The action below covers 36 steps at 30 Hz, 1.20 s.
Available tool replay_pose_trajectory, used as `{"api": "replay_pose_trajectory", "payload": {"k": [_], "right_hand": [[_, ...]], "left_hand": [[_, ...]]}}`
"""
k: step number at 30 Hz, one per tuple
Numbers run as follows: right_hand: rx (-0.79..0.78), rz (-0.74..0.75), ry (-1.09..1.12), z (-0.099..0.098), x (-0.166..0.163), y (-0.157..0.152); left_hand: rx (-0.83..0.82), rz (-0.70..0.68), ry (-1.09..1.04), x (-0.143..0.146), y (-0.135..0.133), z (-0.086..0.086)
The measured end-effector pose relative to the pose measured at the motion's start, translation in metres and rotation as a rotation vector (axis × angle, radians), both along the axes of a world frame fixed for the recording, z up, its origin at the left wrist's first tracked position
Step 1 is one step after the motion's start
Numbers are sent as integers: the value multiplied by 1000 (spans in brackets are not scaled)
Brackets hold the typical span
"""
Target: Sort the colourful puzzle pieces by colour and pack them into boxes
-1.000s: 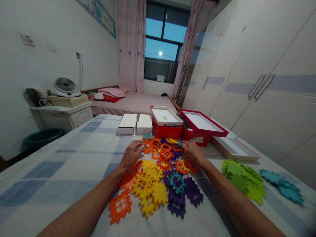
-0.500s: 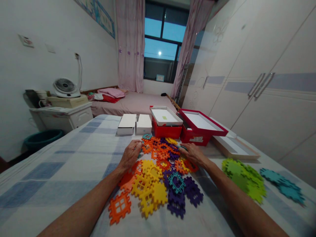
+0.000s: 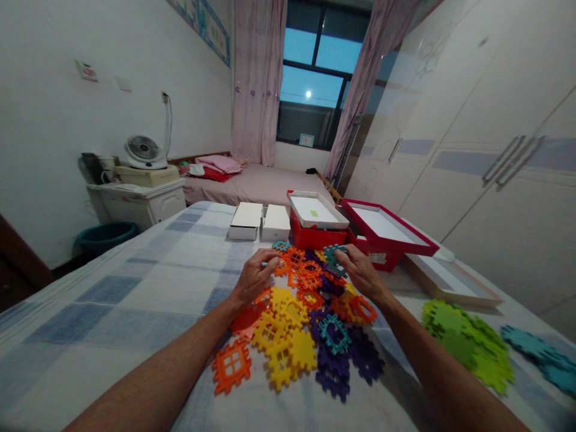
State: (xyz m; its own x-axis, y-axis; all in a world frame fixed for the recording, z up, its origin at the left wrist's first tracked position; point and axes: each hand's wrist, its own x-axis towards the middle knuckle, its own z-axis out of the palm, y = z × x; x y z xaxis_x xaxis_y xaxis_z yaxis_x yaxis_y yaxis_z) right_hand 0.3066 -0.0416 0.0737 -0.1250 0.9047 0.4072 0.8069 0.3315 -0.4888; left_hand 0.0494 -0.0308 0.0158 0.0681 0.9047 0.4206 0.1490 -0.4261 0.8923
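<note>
Right hand (image 3: 363, 271) pinches a teal tile (image 3: 332, 259), left hand (image 3: 252, 278) loosely curled, hold unclear, over checked cloth (image 3: 150, 288) facing a window (image 3: 299, 89).

teal toothed tile (image 3: 332, 259) — held, tilted

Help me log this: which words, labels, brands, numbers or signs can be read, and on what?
No text can be read.
White label on the dark red box: too small and blurred.
Yellow-green sticker in the white lid: no legible writing.
Framed item by the window: too small.
Wall picture: too blurred.
</note>
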Motion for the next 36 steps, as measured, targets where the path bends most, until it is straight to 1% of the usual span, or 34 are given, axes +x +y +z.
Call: {"api": "replay_pose_trajectory", "payload": {"k": [2,4,6,8,10,13,15,18,21,25,30,33,36], "right_hand": [[-6,123,25,0,-33,4],[-28,227,-15,-3,-64,10],[-49,276,-52,-7,-89,18],[-79,275,-50,-10,-103,27],[-89,218,-67,-12,-108,38],[-70,131,-182,-15,-101,49],[-85,146,-279,-18,-92,50],[-97,225,-328,-21,-81,44],[-59,213,-332,-17,-79,42],[-94,111,-455,-13,-96,60],[-146,55,-485,-24,-123,85],[-149,14,-495,-29,-129,89],[-110,-32,-496,-27,-125,84]], "left_hand": [[-102,-94,-80,3,-3,3],[-205,-186,-186,5,-5,5],[-234,-235,-271,6,-5,5],[-234,-223,-327,5,-2,6],[-242,-143,-364,3,1,5],[-195,84,-425,-3,8,4],[-148,232,-464,-8,13,2],[-113,362,-516,-14,18,0],[-128,421,-575,-17,20,-1],[-145,483,-617,-19,21,-1],[-141,506,-616,-25,26,-4],[-146,516,-618,-27,28,-5],[-150,514,-616,-27,27,-4]]}}
